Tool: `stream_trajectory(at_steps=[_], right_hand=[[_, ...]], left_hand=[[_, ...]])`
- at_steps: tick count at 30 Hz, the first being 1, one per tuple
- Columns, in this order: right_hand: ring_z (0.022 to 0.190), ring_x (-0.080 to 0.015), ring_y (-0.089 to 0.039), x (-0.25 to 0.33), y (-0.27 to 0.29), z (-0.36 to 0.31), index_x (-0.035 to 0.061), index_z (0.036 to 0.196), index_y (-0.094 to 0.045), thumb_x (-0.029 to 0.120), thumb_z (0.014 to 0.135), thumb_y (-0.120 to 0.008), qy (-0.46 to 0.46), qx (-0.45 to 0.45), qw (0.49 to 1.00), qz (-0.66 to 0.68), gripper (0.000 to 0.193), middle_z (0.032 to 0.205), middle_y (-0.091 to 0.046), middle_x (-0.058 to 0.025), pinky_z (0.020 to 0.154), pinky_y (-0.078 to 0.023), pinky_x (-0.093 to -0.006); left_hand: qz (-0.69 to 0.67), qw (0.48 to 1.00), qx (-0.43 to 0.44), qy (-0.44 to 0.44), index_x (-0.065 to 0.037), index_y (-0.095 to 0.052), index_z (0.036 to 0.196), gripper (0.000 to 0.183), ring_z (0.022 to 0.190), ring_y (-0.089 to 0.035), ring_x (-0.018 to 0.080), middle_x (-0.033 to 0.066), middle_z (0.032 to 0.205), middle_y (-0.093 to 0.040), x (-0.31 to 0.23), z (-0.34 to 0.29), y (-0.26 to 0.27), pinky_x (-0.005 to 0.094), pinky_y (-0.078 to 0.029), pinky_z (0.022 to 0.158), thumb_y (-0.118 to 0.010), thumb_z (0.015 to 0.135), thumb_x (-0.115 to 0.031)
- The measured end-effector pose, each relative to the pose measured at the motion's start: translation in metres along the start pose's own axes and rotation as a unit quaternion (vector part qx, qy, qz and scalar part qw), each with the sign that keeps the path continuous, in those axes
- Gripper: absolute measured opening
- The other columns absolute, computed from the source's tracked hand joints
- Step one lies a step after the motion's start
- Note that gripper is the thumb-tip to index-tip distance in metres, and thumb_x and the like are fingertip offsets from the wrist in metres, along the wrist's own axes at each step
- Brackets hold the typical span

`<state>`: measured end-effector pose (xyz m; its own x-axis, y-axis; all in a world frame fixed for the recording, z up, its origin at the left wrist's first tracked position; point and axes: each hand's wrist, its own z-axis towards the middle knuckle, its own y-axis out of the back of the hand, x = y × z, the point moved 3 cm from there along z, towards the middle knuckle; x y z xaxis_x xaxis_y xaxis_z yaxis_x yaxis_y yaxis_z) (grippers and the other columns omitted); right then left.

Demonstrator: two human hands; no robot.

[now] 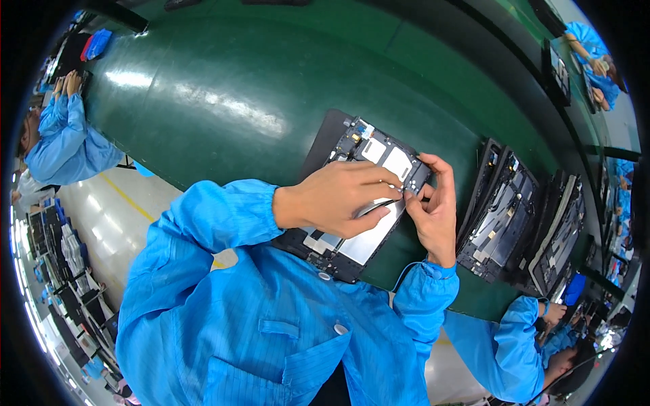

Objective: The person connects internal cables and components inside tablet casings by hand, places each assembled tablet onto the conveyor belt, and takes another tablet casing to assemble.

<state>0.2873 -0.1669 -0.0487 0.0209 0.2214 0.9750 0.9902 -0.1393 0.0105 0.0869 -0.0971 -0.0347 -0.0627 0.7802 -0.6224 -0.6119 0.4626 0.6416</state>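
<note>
An opened tablet [398,161], its inside facing up with silver battery panels, lies tilted on a dark flat pad or cover [323,140]. My left hand [344,196] reaches across its middle, palm down. Its fingers stretch toward the tablet's right edge, with the thumb apart, and I see nothing held in it. My right hand [437,213] is at the right edge, fingers bent around the border and the thumb tip on the inner face, close to my left fingertips. Whatever small part lies under the fingertips is hidden.
To the right, several opened tablet housings [497,210] lean in a row on the green table [223,81]. A co-worker's blue sleeve [518,338] is at the lower right, and another person [74,145] sits at the far left. A dark rail [504,47] runs along the far right side.
</note>
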Motion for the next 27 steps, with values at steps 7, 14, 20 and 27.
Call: stream_trajectory(at_steps=[7,14,20,27], right_hand=[[0.084,-0.005,-0.061,-0.002,0.0,0.0,0.0109,0.159,-0.048,-0.008,0.099,-0.069,0.017,-0.01,1.0,-0.022,0.066,0.108,-0.073,-0.0057,0.071,-0.049,-0.0222],[0.121,-0.0357,-0.06,0.041,-0.031,-0.01,0.0109,0.119,-0.08,0.013,0.084,-0.086,0.263,-0.112,0.87,-0.402,0.036,0.145,-0.063,-0.0136,0.098,-0.053,-0.0452],[0.126,-0.038,-0.054,0.048,-0.09,-0.005,0.0108,0.104,-0.079,0.014,0.083,-0.088,0.3,0.095,0.857,-0.409,0.023,0.132,-0.066,-0.0108,0.102,-0.046,-0.0488],[0.106,-0.0318,-0.056,0.039,-0.11,-0.002,0.0082,0.103,-0.072,0.007,0.089,-0.083,0.307,0.153,0.836,-0.429,0.018,0.109,-0.06,-0.0073,0.087,-0.045,-0.0461]], left_hand=[[-0.086,0.966,-0.17,0.173,0.0,-0.079,0.117,0.027,0.088,-0.071,0.0214,0.0176,0.119,-0.075,0.005,-0.046,0.057,0.0325,-0.056,0.072,-0.07,0.092,-0.002],[0.082,0.995,-0.045,-0.014,-0.004,-0.083,0.102,0.033,0.082,-0.067,0.0278,0.012,0.105,-0.078,0.01,-0.088,0.074,0.0386,-0.056,0.065,-0.072,0.07,-0.005],[0.091,0.991,0.004,-0.103,-0.003,-0.082,0.105,0.033,0.087,-0.07,0.0277,0.0106,0.106,-0.076,0.017,-0.096,0.076,0.0378,-0.059,0.067,-0.075,0.074,-0.012],[0.111,0.969,0.014,-0.22,-0.002,-0.081,0.105,0.032,0.091,-0.072,0.0248,0.0096,0.106,-0.076,0.024,-0.104,0.077,0.0342,-0.056,0.062,-0.076,0.08,-0.02]])
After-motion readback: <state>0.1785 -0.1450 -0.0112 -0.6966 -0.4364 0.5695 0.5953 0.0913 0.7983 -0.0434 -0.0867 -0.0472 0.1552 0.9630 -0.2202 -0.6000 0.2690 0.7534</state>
